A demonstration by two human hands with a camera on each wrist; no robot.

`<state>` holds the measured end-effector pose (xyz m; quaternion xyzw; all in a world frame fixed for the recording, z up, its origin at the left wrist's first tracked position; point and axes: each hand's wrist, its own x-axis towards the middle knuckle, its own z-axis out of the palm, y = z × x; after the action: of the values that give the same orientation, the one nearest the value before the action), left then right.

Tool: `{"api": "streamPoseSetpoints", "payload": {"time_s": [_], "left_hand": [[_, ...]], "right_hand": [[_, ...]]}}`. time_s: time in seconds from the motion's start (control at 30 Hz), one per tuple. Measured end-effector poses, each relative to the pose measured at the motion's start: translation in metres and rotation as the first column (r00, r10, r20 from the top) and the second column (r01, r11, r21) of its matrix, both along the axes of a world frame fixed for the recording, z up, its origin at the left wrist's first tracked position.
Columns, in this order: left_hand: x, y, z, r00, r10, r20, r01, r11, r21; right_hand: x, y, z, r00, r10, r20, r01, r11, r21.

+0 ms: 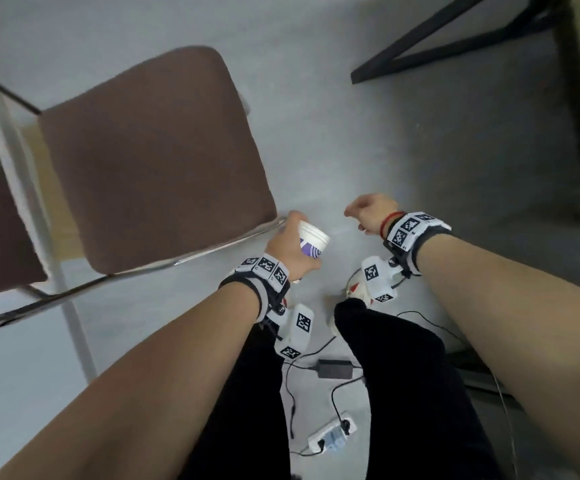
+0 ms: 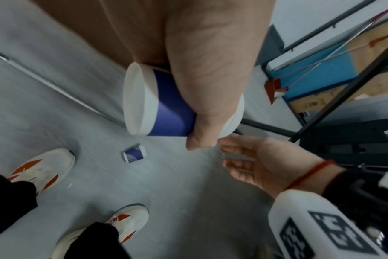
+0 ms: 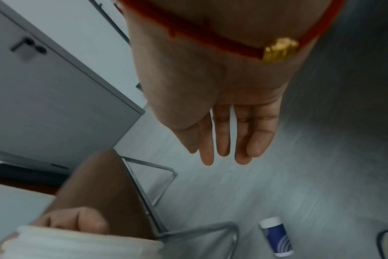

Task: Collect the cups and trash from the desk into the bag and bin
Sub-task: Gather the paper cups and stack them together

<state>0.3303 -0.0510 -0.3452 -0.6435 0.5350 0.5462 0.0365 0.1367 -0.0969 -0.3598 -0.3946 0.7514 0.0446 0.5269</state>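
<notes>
My left hand (image 1: 290, 249) grips a stack of white paper cups with a blue-purple print (image 1: 312, 242), held tilted above the floor beside the chair's front corner. The left wrist view shows the fingers (image 2: 210, 87) wrapped round the blue cup stack (image 2: 168, 108). One more blue and white cup (image 2: 134, 155) lies on its side on the grey floor near my shoes; the right wrist view shows this fallen cup (image 3: 276, 236) too. My right hand (image 1: 371, 211) hangs empty just right of the stack, its fingers (image 3: 222, 136) straight and pointing down.
A brown padded chair (image 1: 157, 157) with a chrome frame stands to the left. A black desk frame (image 1: 454, 39) is at the far right. A power strip (image 1: 331, 436), an adapter (image 1: 335, 367) and cables lie between my feet. A cardboard box (image 2: 321, 70) sits under the desk.
</notes>
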Motion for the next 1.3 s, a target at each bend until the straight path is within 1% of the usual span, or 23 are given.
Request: {"api": "streamPoseSetpoints", "payload": {"time_s": [0.03,0.1,0.13,0.17,0.27,0.37,0.43,0.5,0.53,0.6,0.63,0.7,0.8,0.9,1.0,1.07,1.13,1.2,1.3], "left_hand": [[-0.007,0.007,-0.029,1.000,-0.016,0.003,0.016,1.000,0.023],[-0.022,0.017,-0.101,1.000,-0.025,0.009,0.024,0.998,0.057],[-0.022,0.018,-0.115,1.000,-0.015,0.009,0.014,0.997,0.070],[-0.024,0.018,-0.138,1.000,-0.005,0.018,0.004,0.997,0.074],[-0.033,0.013,-0.228,0.999,0.010,0.047,-0.011,1.000,0.020],[-0.032,0.000,-0.302,0.998,0.007,0.066,-0.006,1.000,-0.018],[-0.030,-0.009,-0.334,0.996,0.005,0.087,-0.002,1.000,-0.028],[-0.027,-0.014,-0.353,0.994,0.016,0.113,-0.015,1.000,-0.014],[-0.026,-0.015,-0.360,0.992,0.019,0.123,-0.017,1.000,-0.013],[-0.026,-0.015,-0.359,0.992,0.019,0.127,-0.020,1.000,0.001],[-0.027,-0.015,-0.353,0.993,0.018,0.120,-0.019,1.000,0.004],[-0.029,-0.013,-0.330,0.996,0.022,0.088,-0.023,1.000,0.005],[-0.033,-0.010,-0.275,0.998,0.035,0.055,-0.035,0.999,-0.002],[-0.032,-0.008,-0.210,0.998,0.043,0.043,-0.044,0.999,0.029],[-0.029,-0.007,-0.122,0.999,0.022,0.040,-0.024,0.999,0.043],[-0.027,-0.011,-0.062,0.999,0.008,0.046,-0.009,1.000,0.015],[-0.026,-0.018,-0.005,0.998,-0.028,0.049,0.030,0.999,-0.027],[-0.024,-0.028,0.059,0.996,-0.084,0.035,0.086,0.994,-0.067],[-0.027,-0.048,0.146,0.982,-0.188,0.034,0.191,0.969,-0.159]], "right_hand": [[-0.002,0.005,-0.032,0.997,0.067,-0.027,-0.067,0.997,0.027],[-0.004,0.012,-0.110,0.980,0.188,-0.063,-0.183,0.980,0.074],[-0.002,0.017,-0.128,0.972,0.227,-0.065,-0.220,0.971,0.092],[0.000,0.023,-0.154,0.968,0.243,-0.055,-0.236,0.965,0.110],[0.001,0.031,-0.256,0.950,0.311,-0.038,-0.303,0.943,0.140],[0.005,0.033,-0.343,0.924,0.381,-0.012,-0.375,0.915,0.151],[0.010,0.032,-0.379,0.909,0.417,-0.005,-0.412,0.900,0.145],[0.011,0.034,-0.406,0.891,0.453,0.004,-0.448,0.880,0.155],[0.012,0.035,-0.413,0.885,0.465,0.011,-0.460,0.874,0.157],[0.010,0.033,-0.411,0.881,0.474,0.000,-0.468,0.869,0.160],[0.008,0.032,-0.406,0.887,0.461,-0.013,-0.454,0.877,0.159],[0.001,0.027,-0.380,0.899,0.437,-0.023,-0.430,0.893,0.136],[-0.010,0.018,-0.315,0.928,0.368,-0.051,-0.365,0.929,0.063],[-0.019,0.011,-0.236,0.980,0.190,-0.066,-0.195,0.978,-0.076],[-0.029,0.005,-0.128,1.000,-0.012,0.021,0.015,0.980,-0.196],[-0.032,0.000,-0.055,0.992,-0.066,0.108,0.088,0.973,-0.213],[-0.035,-0.006,0.009,0.985,-0.034,0.167,0.069,0.975,-0.210],[-0.036,-0.011,0.079,0.988,0.027,0.154,0.019,0.958,-0.287],[-0.042,-0.019,0.180,0.991,0.055,0.121,-0.002,0.916,-0.400]]}}
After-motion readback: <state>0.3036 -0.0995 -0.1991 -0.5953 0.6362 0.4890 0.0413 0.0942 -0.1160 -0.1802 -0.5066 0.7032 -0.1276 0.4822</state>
